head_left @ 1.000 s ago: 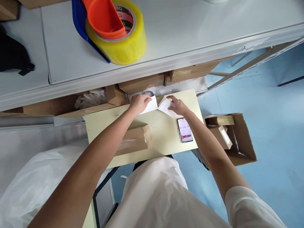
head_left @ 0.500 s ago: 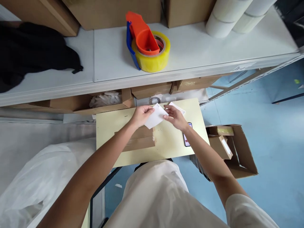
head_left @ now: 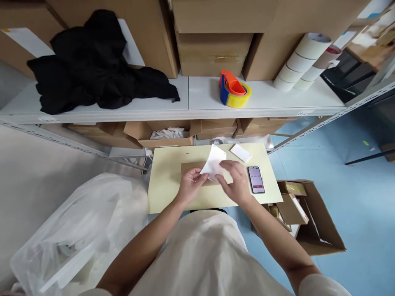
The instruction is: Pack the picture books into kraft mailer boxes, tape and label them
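Note:
My left hand is closed on the lower left corner of a white paper label, thumb on top. The label is slightly curved and tilts up away from me. My right hand is at the label's right edge with thumb and fingers apart, the fingers a little blurred; whether they touch the paper I cannot tell. Below the hands a flat brown cardboard box lies on the pale yellow table, partly hidden by them. A stack of white labels lies behind my right hand.
A phone showing a timer lies at the table's right. An open carton with small boxes stands on the floor beyond. The shelf holds a tape dispenser, black cloth and tape rolls. Left is a plastic bag.
The view has tilted up and shifted left, showing more of the shelf. The label has turned more upright in my left hand, and my right hand has moved away from the label stack.

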Available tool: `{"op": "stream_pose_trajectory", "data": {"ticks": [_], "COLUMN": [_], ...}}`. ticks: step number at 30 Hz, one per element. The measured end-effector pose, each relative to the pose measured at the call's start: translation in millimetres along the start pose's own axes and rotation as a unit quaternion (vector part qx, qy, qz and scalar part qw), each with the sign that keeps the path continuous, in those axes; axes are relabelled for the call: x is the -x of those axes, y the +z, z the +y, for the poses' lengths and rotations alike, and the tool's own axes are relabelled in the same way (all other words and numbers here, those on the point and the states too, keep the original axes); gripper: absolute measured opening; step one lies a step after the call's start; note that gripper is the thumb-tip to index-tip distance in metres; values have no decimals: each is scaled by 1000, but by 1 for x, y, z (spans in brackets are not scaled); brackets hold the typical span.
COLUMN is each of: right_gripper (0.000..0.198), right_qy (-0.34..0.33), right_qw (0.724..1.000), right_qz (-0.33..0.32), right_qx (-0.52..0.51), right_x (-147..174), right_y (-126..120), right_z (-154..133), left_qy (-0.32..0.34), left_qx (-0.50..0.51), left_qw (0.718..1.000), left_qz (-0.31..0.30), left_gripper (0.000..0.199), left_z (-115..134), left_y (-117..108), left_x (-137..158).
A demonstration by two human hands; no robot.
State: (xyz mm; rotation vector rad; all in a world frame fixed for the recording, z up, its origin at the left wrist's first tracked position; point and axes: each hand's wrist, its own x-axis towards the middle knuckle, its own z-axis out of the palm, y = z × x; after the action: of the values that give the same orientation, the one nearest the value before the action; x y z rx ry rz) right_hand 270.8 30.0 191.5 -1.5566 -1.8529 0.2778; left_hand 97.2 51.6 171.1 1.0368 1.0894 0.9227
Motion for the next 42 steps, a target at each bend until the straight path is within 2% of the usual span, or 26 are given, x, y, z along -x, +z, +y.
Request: {"op": "stream_pose_trajectory", "data": {"ticks": [2, 5, 9, 16, 24, 42], "right_gripper": [25, 21, 20, 16, 17, 17], "right_qy": [-65, -106, -114, -112, -111, -102], "right_qw": [998, 994, 992, 991, 992, 995], "right_qz": [-20, 17, 47, 58, 46, -2], "right_qx": [9, 17, 27, 38, 39, 12], "right_x": [10, 22, 35, 50, 53, 50], "right_y": [7, 17, 22, 21, 23, 31], "right_z": [-25, -46, -59, -82, -86, -80], "left_qy": [10, 19, 18, 13, -11, -23], "left_qx": [47, 122, 181, 190, 203, 133], "left_qw": [999, 991, 977, 970, 967, 985], "left_qz": [-13, -59, -114, -149, -152, -107], "left_gripper": [27, 28, 27, 27, 28, 29], "left_z": [1, 1, -3, -7, -4, -7], "left_y": [-2, -10, -25, -41, -49, -60], "left_x": [12, 28, 46, 58, 63, 56]}}
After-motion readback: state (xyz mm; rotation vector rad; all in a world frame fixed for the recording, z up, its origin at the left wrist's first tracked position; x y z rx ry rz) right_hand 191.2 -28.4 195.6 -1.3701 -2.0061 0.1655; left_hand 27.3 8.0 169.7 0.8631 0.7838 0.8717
